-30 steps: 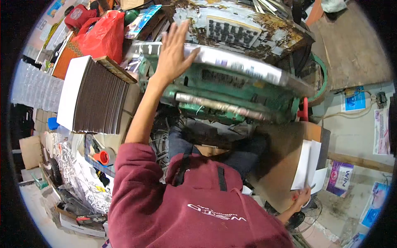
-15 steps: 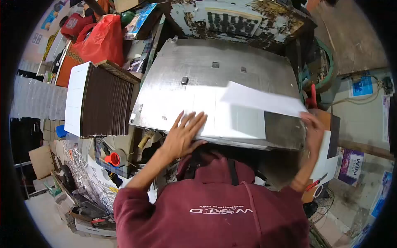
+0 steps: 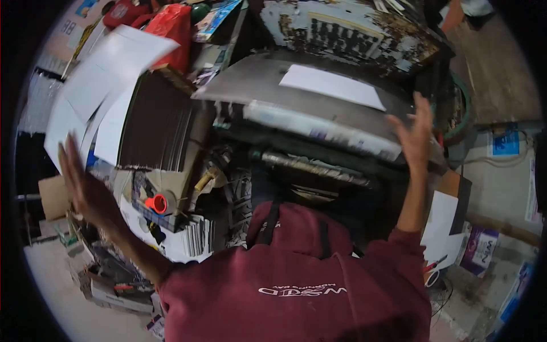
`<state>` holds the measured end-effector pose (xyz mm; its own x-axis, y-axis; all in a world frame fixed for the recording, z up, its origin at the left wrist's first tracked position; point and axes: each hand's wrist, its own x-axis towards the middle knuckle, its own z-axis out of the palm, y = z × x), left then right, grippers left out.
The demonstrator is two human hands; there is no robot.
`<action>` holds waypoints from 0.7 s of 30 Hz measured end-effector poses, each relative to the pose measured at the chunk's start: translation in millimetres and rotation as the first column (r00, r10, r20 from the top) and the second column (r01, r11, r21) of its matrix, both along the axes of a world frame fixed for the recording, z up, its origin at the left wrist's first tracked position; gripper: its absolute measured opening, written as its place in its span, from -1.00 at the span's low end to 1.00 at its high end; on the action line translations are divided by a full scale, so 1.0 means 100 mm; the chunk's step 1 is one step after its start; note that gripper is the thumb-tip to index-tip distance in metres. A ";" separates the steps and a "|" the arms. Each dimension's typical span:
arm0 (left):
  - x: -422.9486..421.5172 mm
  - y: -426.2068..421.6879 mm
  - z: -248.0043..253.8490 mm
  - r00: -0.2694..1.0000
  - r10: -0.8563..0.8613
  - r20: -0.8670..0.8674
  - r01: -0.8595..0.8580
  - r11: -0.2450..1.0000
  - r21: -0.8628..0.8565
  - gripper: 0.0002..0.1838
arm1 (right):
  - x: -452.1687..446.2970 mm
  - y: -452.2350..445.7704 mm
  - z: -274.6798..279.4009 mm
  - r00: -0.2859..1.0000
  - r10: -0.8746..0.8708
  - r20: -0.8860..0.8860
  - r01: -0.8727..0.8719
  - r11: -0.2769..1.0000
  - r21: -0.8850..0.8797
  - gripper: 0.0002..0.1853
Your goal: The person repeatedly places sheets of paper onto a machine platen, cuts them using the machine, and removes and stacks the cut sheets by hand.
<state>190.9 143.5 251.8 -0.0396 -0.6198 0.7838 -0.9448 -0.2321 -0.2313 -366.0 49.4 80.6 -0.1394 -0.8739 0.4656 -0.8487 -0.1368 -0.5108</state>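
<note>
My left hand [image 3: 80, 182] is raised at the far left, its fingers stretched out at the lower edge of a large white sheet [image 3: 114, 74]. This sheet is blurred and tilted, partly over a tall stack of dark-edged boards [image 3: 156, 122] with a white top face. Whether the fingers press on the sheet is hard to see. To the right, my right hand [image 3: 416, 131] is open and holds nothing, fingers apart above the right end of a grey metal plate [image 3: 239, 80]. A narrow white sheet of paper [image 3: 333, 86] lies on that plate.
A worn machine body [image 3: 347, 34] rises behind the plate. Left of it is a red plastic bag [image 3: 174, 31]. Below the stack are an orange tape roll [image 3: 159, 203] and a bundle of white strips [image 3: 198, 236]. White paper [image 3: 441, 225] lies at the right.
The large sheet went left from the plate to the stack, with my left hand beside it. My right hand let go of the narrow sheet, which now lies farther back on the plate.
</note>
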 end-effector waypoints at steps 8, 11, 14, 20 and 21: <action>2.28 -0.67 -1.57 0.982 0.068 -0.176 0.000 0.933 0.359 -0.31 | -1.41 1.32 -0.69 0.848 -0.452 -0.277 0.481 0.876 0.043 -0.24; 2.07 -0.68 -1.51 0.964 0.139 -0.225 -0.080 0.964 0.254 -0.36 | -2.68 2.56 -1.86 0.688 -0.659 -0.305 0.724 0.651 0.226 -0.04; 1.90 -0.57 -1.47 0.961 0.207 -0.183 -0.174 0.968 0.179 -0.39 | -2.51 3.30 -1.70 0.321 -0.812 -0.487 0.910 0.123 0.395 0.15; 1.75 -0.49 -1.52 0.905 0.316 -0.284 -0.237 0.930 0.281 -0.47 | -2.17 3.80 -1.92 0.265 -0.552 -0.790 0.943 -0.021 0.331 -0.13; 1.74 -0.49 -1.53 0.898 0.318 -0.303 -0.239 0.933 0.270 -0.44 | -2.27 3.93 -2.01 0.315 -0.513 -0.799 0.935 0.026 0.352 -0.19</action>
<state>365.0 94.7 98.4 0.4013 -0.7238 0.5613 -0.8784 -0.4778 0.0120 -592.6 442.2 -120.4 -0.9358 -0.3512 0.0305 -0.3141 0.8698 0.3804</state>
